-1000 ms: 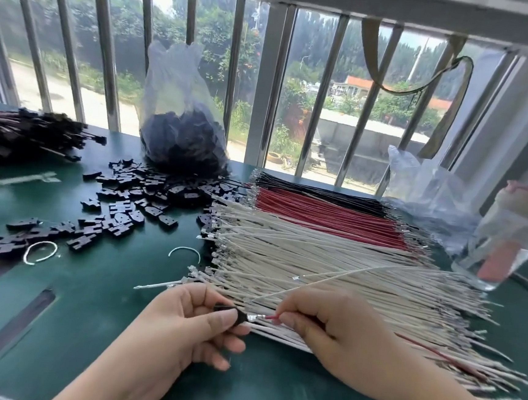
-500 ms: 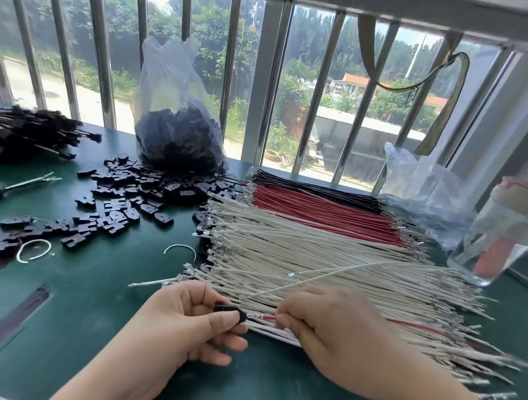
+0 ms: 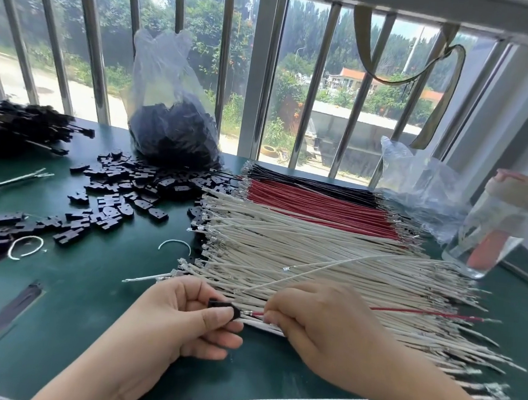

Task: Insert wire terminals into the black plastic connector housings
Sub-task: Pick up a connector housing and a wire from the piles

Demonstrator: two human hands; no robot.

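Near the front edge of the green table (image 3: 67,281), the left hand (image 3: 182,317) pinches a black housing (image 3: 226,308) between thumb and fingers. Just right of it, the right hand (image 3: 315,325) pinches a red wire (image 3: 422,313) close behind its metal terminal (image 3: 248,313), whose tip sits at the housing's opening. Done well, the terminal goes in straight, in line with its cavity, with the housing held steady. Toward the back edge, a clear bag (image 3: 175,109) holds dark parts, probably more housings; a crumpled bag (image 3: 420,184) at the right looks empty.
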